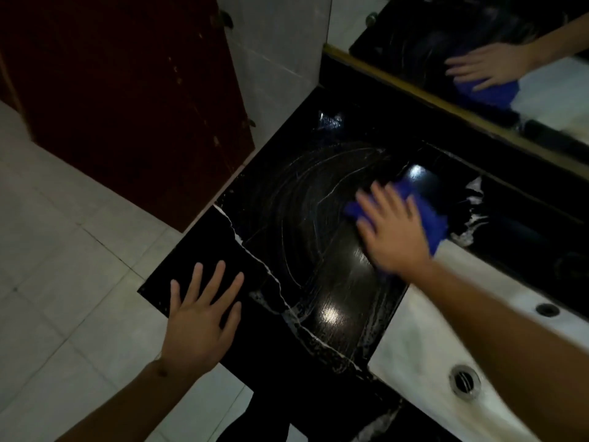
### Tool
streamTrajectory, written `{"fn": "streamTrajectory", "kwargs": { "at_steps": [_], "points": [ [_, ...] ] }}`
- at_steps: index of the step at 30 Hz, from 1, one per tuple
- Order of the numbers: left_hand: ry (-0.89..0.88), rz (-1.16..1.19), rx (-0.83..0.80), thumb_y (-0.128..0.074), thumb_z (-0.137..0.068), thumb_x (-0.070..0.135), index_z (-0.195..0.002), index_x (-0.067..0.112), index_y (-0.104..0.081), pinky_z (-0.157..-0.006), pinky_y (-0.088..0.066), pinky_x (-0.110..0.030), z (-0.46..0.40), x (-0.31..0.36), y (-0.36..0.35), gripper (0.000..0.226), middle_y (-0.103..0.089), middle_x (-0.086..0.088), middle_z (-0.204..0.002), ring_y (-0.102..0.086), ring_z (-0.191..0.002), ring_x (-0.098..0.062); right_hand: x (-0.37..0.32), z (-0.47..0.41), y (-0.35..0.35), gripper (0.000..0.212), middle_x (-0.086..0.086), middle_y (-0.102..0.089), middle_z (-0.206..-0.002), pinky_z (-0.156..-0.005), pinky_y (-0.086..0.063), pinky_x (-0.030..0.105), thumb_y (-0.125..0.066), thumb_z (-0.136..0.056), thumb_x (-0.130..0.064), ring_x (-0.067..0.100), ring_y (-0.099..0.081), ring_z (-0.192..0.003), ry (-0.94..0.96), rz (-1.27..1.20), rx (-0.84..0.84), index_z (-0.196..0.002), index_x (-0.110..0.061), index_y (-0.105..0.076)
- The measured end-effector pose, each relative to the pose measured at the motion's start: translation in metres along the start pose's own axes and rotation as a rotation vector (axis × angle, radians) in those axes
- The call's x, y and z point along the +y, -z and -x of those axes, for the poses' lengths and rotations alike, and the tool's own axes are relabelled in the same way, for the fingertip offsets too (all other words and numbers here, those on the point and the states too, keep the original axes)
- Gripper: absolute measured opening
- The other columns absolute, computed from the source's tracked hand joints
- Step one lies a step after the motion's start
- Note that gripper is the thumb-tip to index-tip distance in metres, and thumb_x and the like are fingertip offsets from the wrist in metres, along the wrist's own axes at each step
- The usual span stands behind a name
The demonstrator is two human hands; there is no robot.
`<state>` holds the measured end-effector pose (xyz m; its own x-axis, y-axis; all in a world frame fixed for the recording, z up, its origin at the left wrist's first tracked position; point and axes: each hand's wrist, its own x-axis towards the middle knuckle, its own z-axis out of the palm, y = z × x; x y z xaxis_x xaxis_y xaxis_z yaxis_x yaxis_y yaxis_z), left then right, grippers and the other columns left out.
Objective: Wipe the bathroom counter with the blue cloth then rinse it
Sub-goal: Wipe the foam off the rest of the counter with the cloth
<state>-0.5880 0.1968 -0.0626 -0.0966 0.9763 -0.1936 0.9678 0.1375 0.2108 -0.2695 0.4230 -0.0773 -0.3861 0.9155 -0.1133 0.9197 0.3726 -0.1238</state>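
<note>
The black marble counter (296,199) shows curved wet wipe streaks. The blue cloth (428,215) lies on it near the sink's left edge. My right hand (393,229) presses flat on the cloth with fingers straight and spread; it looks blurred. My left hand (200,317) rests flat on the counter's near left corner, fingers spread, holding nothing. The white sink (424,342) with its drain (464,381) sits to the right of the counter.
A mirror (478,36) with a gold frame runs along the back and reflects the hand and cloth. A dark red door (127,90) stands to the left beside a white tiled wall. Pale floor tiles (63,266) lie below the counter edge.
</note>
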Motion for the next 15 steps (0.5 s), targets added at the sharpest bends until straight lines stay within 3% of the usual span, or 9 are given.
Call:
{"fn": "streamTrajectory", "kwargs": {
  "at_steps": [3,6,12,15],
  "points": [
    [0.000,-0.012,0.023,-0.031,-0.098,0.050,-0.149,0.037,-0.041,-0.117,-0.012,-0.068,-0.002,0.000,-0.005,0.054,-0.030,0.002,-0.161,-0.015,-0.151,-0.034,0.035,-0.067,0.012,0.063,0.002,-0.018,-0.168,-0.124,-0.005,0.055,-0.021,-0.099,-0.059,0.024,-0.010,-0.155,-0.182,-0.028,-0.003,-0.158,-0.035,-0.022],
    [-0.005,-0.010,0.019,-0.030,-0.097,0.052,-0.149,0.037,-0.040,-0.116,-0.012,-0.069,-0.001,0.001,-0.004,0.055,-0.029,0.002,-0.161,-0.014,-0.152,-0.034,0.025,-0.070,0.012,0.065,0.004,-0.012,-0.169,-0.124,-0.001,0.055,-0.019,-0.100,-0.059,0.025,-0.005,-0.156,-0.237,-0.050,0.011,-0.159,-0.033,-0.016],
    [0.000,-0.031,-0.059,-0.022,-0.097,0.054,-0.151,0.038,-0.037,-0.117,-0.013,-0.068,-0.002,0.003,0.005,0.058,-0.027,0.001,-0.162,-0.013,-0.152,-0.035,-0.097,0.049,-0.009,0.064,0.011,-0.023,-0.166,-0.123,-0.008,0.058,-0.029,-0.100,-0.052,0.031,-0.014,-0.154,-0.179,-0.103,0.036,-0.158,-0.025,-0.028],
    [0.008,-0.041,-0.108,-0.017,-0.093,0.058,-0.150,0.039,-0.037,-0.116,-0.015,-0.067,-0.005,0.002,0.016,0.063,-0.027,0.001,-0.162,-0.014,-0.151,-0.035,-0.162,0.125,-0.024,0.062,0.007,-0.020,-0.167,-0.124,-0.006,0.056,-0.034,-0.101,-0.049,0.028,-0.009,-0.155,-0.117,-0.192,0.016,-0.158,-0.027,-0.028]
  ]
}}
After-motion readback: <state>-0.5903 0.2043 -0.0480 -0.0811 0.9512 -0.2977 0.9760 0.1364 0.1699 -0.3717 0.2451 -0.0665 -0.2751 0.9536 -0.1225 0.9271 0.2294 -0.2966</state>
